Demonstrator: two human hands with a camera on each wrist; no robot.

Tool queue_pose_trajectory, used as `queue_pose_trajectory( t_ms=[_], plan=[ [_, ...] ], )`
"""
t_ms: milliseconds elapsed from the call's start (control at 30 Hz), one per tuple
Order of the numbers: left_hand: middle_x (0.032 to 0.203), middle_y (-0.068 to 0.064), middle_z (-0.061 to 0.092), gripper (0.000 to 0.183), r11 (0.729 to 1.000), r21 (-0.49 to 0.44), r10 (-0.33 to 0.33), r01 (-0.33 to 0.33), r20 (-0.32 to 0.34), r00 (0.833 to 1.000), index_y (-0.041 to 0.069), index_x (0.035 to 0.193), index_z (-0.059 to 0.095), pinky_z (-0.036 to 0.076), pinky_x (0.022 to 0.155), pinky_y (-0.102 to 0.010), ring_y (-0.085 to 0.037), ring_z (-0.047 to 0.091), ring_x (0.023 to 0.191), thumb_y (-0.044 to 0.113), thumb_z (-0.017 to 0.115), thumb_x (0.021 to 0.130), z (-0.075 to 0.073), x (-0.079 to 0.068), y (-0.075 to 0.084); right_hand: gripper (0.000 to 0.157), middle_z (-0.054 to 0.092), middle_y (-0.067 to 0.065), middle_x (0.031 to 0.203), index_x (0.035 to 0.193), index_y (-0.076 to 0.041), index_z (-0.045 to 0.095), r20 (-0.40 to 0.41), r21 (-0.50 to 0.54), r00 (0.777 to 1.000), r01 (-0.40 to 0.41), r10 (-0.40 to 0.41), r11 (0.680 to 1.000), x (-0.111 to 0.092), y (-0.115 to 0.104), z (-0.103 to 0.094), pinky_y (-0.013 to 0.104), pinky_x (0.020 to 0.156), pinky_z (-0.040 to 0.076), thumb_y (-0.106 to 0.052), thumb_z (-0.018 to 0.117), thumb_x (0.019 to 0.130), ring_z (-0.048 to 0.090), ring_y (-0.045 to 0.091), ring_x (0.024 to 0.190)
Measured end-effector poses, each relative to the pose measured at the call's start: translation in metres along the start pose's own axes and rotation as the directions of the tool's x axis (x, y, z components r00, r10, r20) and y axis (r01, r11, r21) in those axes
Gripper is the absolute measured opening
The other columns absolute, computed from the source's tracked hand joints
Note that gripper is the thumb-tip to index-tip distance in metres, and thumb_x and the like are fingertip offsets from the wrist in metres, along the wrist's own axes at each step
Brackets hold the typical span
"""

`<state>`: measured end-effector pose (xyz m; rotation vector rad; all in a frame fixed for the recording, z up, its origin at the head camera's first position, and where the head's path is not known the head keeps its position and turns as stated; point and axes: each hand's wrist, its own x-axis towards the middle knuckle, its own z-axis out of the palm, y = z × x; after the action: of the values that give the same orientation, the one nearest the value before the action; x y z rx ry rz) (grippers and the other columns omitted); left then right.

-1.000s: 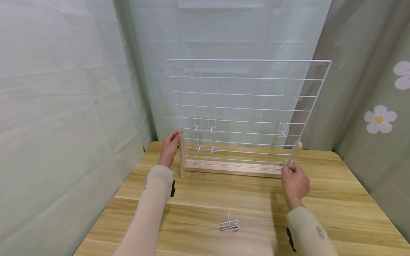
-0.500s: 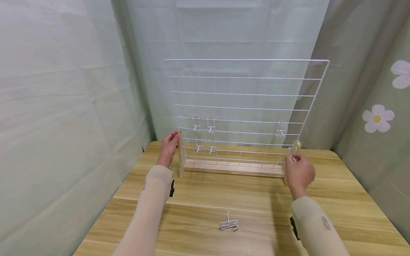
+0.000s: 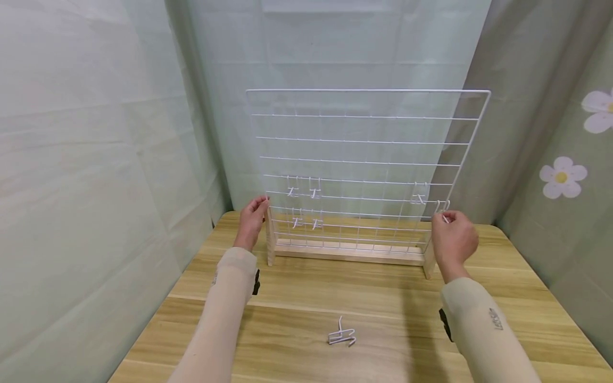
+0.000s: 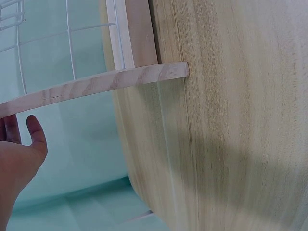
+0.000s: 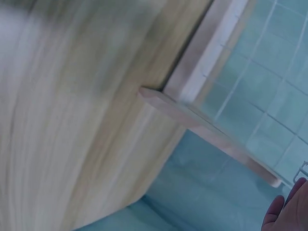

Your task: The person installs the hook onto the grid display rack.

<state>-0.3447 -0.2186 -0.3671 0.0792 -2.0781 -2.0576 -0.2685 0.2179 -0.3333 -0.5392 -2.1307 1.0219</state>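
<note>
A white wire grid panel (image 3: pixel 373 142) stands upright in a pale wooden base (image 3: pixel 349 254). My left hand (image 3: pixel 251 221) grips the rack's left edge at the top of the wooden side post (image 4: pixel 110 82), its fingers partly hidden behind the post in the left wrist view. My right hand (image 3: pixel 454 239) pinches a white double-pronged wire hook (image 3: pixel 442 206) in front of the panel's right edge, its prongs pointing up above the fingers. In the right wrist view only the fingertips (image 5: pixel 275 210) and a bit of the hook (image 5: pixel 301 169) show.
Several white hooks (image 3: pixel 314 190) hang on the panel's left part, and one hook (image 3: pixel 419 196) at the right. A loose hook (image 3: pixel 341 334) lies on the wooden table (image 3: pixel 287 324) near the front. Pale curtains (image 3: pixel 119 159) enclose the table's sides and back.
My right hand has risen with its hook from the lower right of the panel to beside the upper end of the right post. My left hand has stayed at the left post.
</note>
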Motion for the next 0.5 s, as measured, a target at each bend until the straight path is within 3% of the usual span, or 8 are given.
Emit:
queue_pose_trajectory(
  t_ms=[233, 500],
  plan=[
    [0.143, -0.011, 0.049, 0.046, 1.000, -0.016, -0.002, 0.003, 0.013, 1.000, 0.003, 0.140, 0.050, 0.035, 0.110, -0.043, -0.024, 0.044, 0.126, 0.031, 0.053, 0.104, 0.000, 0.000, 0.000, 0.036, 0.072, 0.020, 0.102, 0.104, 0.002, 0.072, 0.006, -0.011, 1.000, 0.013, -0.013, 1.000, 0.014, -0.013, -0.008, 0.047, 0.080, 0.041, -0.027, 0.053, 0.093, 0.063, 0.040, 0.094],
    [0.140, -0.010, 0.051, 0.048, 1.000, -0.001, 0.006, -0.006, -0.006, 1.000, 0.002, 0.141, 0.050, 0.036, 0.109, -0.044, -0.024, 0.045, 0.126, 0.032, 0.053, 0.104, 0.000, 0.002, -0.002, 0.042, 0.071, 0.020, 0.107, 0.111, 0.002, 0.071, 0.064, -0.016, 0.998, 0.007, -0.006, 1.000, 0.026, -0.024, -0.015, 0.041, 0.078, 0.042, -0.031, 0.050, 0.096, 0.063, 0.038, 0.097]
  ],
)
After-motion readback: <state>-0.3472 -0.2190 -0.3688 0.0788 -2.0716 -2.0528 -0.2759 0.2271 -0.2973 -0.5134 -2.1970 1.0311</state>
